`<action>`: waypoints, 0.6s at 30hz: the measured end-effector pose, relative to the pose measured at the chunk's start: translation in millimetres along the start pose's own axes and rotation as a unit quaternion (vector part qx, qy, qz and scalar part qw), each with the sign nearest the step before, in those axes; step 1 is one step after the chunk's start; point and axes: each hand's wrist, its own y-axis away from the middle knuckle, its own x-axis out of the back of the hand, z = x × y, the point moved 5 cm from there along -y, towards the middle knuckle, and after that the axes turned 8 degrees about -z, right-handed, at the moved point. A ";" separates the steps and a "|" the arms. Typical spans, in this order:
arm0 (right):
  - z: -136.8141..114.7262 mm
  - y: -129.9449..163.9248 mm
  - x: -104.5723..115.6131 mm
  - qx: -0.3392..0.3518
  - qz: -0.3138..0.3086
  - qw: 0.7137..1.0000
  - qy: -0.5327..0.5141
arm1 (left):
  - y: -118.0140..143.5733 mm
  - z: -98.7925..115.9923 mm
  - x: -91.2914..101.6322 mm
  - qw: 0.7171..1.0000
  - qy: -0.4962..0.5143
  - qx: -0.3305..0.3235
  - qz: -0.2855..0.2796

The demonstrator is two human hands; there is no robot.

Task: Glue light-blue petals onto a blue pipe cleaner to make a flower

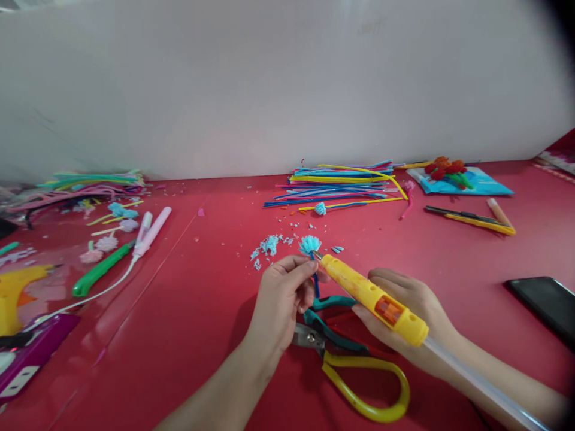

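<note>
Our left hand (281, 299) pinches the blue stem of a small light-blue pom-pom flower (309, 245) between thumb and fingertips, holding it upright just above the table (202, 335). Our right hand (404, 311) is wrapped around a yellow glue pen (372, 299) with an orange switch, a clear glue stick trailing out of its back end; its metal tip touches the flower just beneath the fluffy head. Under our hands lie yellow-handled scissors (363, 383) and teal-handled pliers (327, 329), overlapping each other. Just beyond the flower, light-blue trimmings (269, 245) are scattered on the red surface. Further back we see a bundle of coloured pipe cleaners (341, 182). To the right lie a yellow utility knife (467, 218) and, near the edge, a black phone (545, 302). Far left sit a yellow glue gun (15, 293) and a green-handled tool (101, 269).
</note>
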 end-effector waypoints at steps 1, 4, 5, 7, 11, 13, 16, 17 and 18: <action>-0.1 0.0 0.1 -0.005 -0.002 1.000 -0.002 | -0.1 0.4 0.1 1.000 -0.008 -0.003 0.002; 0.8 0.0 0.9 -0.034 -0.012 0.999 -0.025 | -1.6 2.1 2.0 0.999 -0.027 -0.018 0.011; 1.1 0.1 1.4 -0.040 -0.015 0.998 -0.035 | -2.7 2.9 3.6 0.999 -0.030 -0.024 0.014; 1.8 -0.1 2.7 -0.041 -0.017 0.997 -0.057 | -5.6 4.8 8.2 0.998 -0.032 -0.040 0.020; 10.6 -1.3 -5.3 -0.081 -0.065 0.992 -0.067 | -11.5 9.6 22.1 0.996 -0.032 -0.065 0.053; 16.5 -1.0 -16.2 -0.124 -0.120 0.983 -0.053 | -13.6 11.5 26.4 0.995 -0.024 -0.077 0.060; 18.4 0.1 -28.7 -0.151 -0.177 0.971 -0.046 | -14.9 11.6 26.5 0.995 -0.020 -0.086 0.053; 17.3 0.0 -29.4 -0.149 -0.184 0.971 -0.045 | -14.9 10.9 25.3 0.995 -0.022 -0.085 0.048; 15.7 -0.7 -28.4 -0.141 -0.190 0.971 -0.043 | -14.8 10.0 23.7 0.995 -0.024 -0.083 0.043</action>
